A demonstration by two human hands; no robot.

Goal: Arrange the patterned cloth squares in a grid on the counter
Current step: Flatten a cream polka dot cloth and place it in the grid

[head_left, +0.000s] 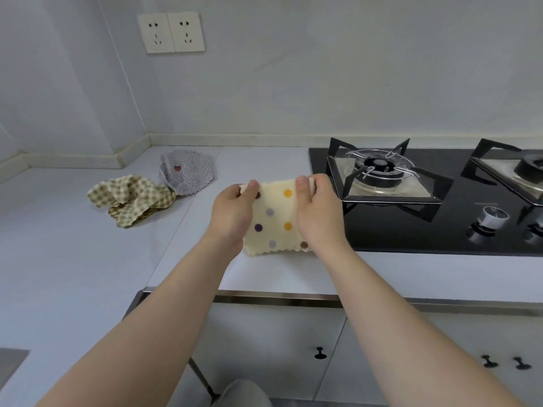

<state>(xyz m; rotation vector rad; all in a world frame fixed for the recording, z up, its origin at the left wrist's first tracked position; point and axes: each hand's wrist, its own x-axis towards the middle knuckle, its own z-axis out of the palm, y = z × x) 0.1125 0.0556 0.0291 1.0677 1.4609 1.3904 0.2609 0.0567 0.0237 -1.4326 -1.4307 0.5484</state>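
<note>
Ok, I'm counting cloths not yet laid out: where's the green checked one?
In the head view the green checked cloth lies crumpled on the counter, left of the left hand, touching the grey floral cloth behind it.

A single wide-angle camera worn on the head looks forward and down over the counter (73,259), near enough that the left forearm (164,304) and right forearm (396,304) reach in from the bottom edge. It faces the back wall (323,83), with the wall sockets (171,32) at eleven o'clock, the stove (411,230) at three o'clock and the cupboard doors (264,342) at six o'clock.
</note>
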